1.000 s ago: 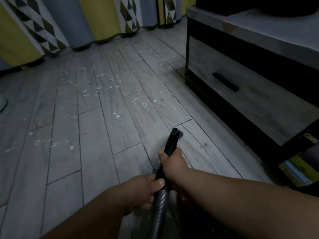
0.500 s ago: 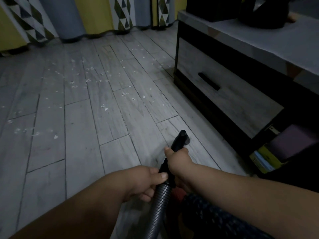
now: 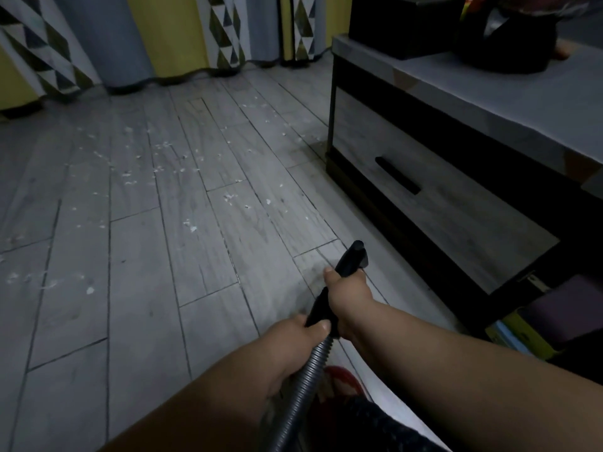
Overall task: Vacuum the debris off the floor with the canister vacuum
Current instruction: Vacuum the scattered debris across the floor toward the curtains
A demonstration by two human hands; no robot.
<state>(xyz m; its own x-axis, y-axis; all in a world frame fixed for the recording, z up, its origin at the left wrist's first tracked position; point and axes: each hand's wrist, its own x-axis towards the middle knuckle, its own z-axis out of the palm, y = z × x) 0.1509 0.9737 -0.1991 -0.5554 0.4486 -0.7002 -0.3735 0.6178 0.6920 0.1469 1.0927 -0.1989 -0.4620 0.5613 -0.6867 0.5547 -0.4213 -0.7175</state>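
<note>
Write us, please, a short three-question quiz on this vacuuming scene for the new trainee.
1. True or false: the tip of the vacuum wand sits in the thickest patch of white scraps.
2. The left hand and the right hand both grip the vacuum wand. Which is nearer its tip? A. left B. right C. they are level
3. Fill in: the grey cabinet stands to the wand's ____.
Key: 1 false, the scraps lie ahead and to the left; 2 B; 3 right.
</note>
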